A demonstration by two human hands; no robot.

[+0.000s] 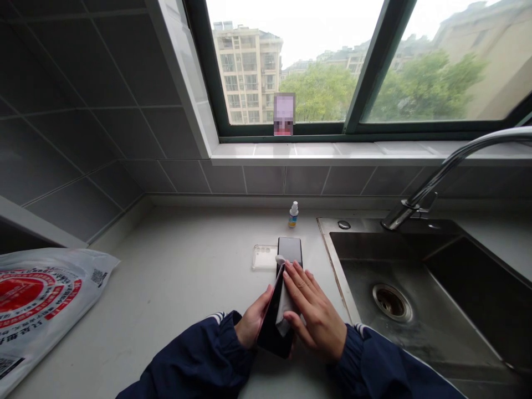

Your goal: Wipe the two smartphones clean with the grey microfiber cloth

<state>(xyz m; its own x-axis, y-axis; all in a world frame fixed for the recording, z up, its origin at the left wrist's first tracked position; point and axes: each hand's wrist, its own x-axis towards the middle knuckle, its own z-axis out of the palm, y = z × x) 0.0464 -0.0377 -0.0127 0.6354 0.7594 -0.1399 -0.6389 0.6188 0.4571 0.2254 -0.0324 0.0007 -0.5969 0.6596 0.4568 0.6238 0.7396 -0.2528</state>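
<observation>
My left hand (253, 320) is wrapped around the left edge of a dark smartphone (271, 327), which it holds tilted above the counter. Over the phone's screen lies my right hand (313, 310), pressing a pale grey cloth (286, 305) against it with the fingers together. Just beyond, a second dark phone (290, 247) rests on the counter, partly covered by my fingers and the cloth. Beside it on the left is a clear phone case (265, 258). Farther back stands a small white-capped bottle (293, 214) with a blue and yellow label.
A steel sink (344, 293) with a chrome faucet (432, 183) is on the right. At the left edge, a white plastic bag (54, 299) with red print lies on the white counter (166, 277). A tiled wall and a window sill (316, 149) bound the back.
</observation>
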